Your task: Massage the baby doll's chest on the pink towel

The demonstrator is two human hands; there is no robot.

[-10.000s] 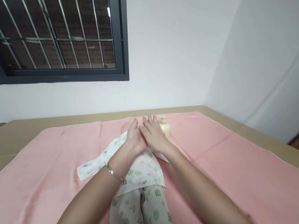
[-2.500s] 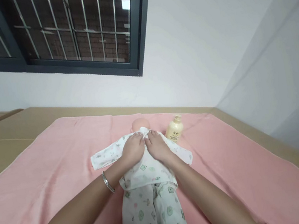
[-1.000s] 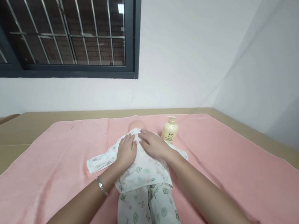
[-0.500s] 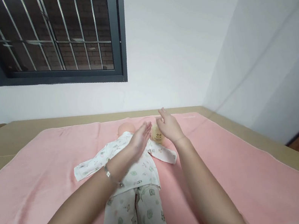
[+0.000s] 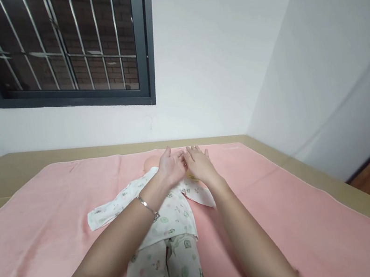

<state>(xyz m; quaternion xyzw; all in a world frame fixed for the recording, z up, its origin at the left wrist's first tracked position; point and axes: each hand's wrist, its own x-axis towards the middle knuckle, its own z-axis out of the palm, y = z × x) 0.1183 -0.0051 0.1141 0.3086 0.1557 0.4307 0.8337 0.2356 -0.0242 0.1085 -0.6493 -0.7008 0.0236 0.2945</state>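
Reaching forward, the person holds the left hand (image 5: pixel 173 168) and right hand (image 5: pixel 200 164) close together, at one o'clock from the middle of the doll (image 5: pixel 169 224). Each grip is open, fingers extended, nothing visibly held; whether the fingertips touch cannot be told. The doll lies on the pink cloth (image 5: pixel 298 219), its head at twelve o'clock. The yellow bottle (image 5: pixel 192 175), mostly hidden behind the hands, is near two o'clock.

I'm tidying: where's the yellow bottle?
In the head view, the yellow bottle is near centre, beyond the printed picture-right sleeve, mostly behind the right hand.
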